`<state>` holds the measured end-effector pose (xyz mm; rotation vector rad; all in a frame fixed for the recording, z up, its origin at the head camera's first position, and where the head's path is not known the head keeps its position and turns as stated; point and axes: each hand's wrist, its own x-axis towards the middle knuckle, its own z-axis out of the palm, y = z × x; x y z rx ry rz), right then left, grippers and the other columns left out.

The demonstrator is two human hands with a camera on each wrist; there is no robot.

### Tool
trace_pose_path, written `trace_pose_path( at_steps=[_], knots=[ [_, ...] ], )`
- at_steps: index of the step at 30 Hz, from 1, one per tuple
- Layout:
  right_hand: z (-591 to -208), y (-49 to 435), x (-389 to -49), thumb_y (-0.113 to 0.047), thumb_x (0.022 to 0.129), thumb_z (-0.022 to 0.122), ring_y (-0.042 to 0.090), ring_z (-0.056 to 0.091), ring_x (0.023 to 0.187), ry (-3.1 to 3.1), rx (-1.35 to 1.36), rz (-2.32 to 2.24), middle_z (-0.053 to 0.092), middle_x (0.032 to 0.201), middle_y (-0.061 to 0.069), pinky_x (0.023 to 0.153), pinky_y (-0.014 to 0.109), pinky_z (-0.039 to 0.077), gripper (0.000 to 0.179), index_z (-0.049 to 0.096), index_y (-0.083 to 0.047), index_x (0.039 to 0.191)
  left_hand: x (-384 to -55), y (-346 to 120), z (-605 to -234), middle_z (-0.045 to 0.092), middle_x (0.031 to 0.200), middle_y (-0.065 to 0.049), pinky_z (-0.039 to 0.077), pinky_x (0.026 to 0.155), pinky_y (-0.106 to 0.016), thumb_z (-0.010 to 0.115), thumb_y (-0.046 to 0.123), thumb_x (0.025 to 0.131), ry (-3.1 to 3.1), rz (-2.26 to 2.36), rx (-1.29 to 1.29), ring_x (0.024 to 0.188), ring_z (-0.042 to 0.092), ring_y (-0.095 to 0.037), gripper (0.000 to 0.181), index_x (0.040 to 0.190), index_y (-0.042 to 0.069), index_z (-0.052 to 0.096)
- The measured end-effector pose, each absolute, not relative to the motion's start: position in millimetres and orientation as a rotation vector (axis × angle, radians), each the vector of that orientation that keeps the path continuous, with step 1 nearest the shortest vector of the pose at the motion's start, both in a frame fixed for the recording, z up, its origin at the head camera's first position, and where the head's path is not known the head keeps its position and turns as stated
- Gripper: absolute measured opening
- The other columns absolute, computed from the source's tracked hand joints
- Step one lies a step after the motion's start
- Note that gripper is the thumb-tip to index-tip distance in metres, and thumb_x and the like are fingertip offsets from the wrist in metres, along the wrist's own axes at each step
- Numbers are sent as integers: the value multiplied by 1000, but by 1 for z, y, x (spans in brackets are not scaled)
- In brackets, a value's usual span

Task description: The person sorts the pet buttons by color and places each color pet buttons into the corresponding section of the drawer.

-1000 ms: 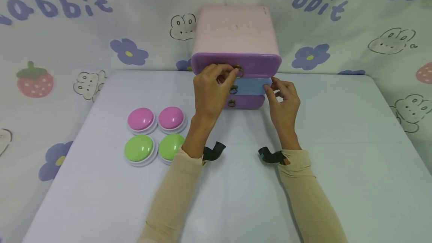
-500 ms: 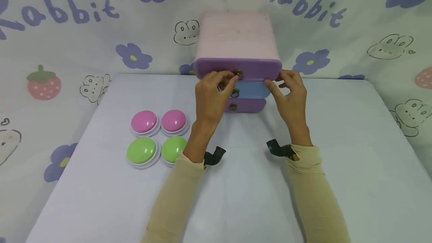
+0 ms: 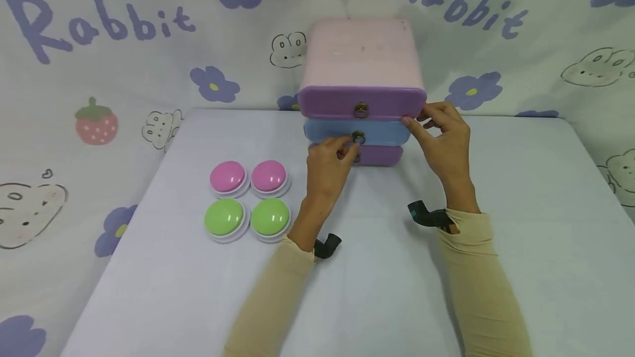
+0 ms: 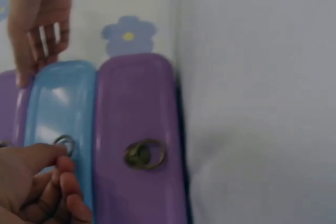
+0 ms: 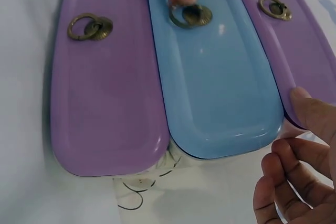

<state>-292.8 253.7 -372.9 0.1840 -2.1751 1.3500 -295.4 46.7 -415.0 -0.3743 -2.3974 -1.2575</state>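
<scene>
A small pink drawer cabinet point(image 3: 359, 51) stands at the back of the table, with a purple top drawer point(image 3: 329, 103), a blue middle drawer point(image 3: 387, 132) and a purple bottom drawer point(image 3: 384, 155). All three fronts sit flush. At the blue drawer's brass ring pull point(image 5: 181, 20), my left hand point(image 3: 327, 167) pinches the ring between thumb and forefinger. My right hand point(image 3: 448, 139) grips the cabinet's right side at the top drawer's lower corner, its thumb on the purple front and its fingers by the side. The bottom drawer's ring point(image 4: 152, 154) hangs untouched.
Left of the cabinet sit two pink push buttons point(image 3: 227, 176) and two green push buttons point(image 3: 224, 217) on white bases. A rabbit-print cloth point(image 3: 149, 81) hangs behind the white table point(image 3: 377, 291). Each wrist carries a black camera mount point(image 3: 428, 215).
My left hand has left the top drawer's ring and moved down to the blue drawer's ring. My right hand has shifted up from beside the blue drawer to the top drawer's corner.
</scene>
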Motion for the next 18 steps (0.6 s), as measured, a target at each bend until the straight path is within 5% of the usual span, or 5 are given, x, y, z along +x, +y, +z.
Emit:
trace_pose_path(
  at_steps=[18],
  knots=[
    [-389, 264, -306, -9, 81, 84, 18, 57, 94, -2148, 199, 1323, 65, 103, 11, 83, 24, 43, 39, 74, -5, 118, -289, 46, -419, 72, 80, -4, 55, 69, -24, 76, 11, 88, -2299, -1635, -254, 72, 67, -12, 14, 98, 1, 79]
  ],
)
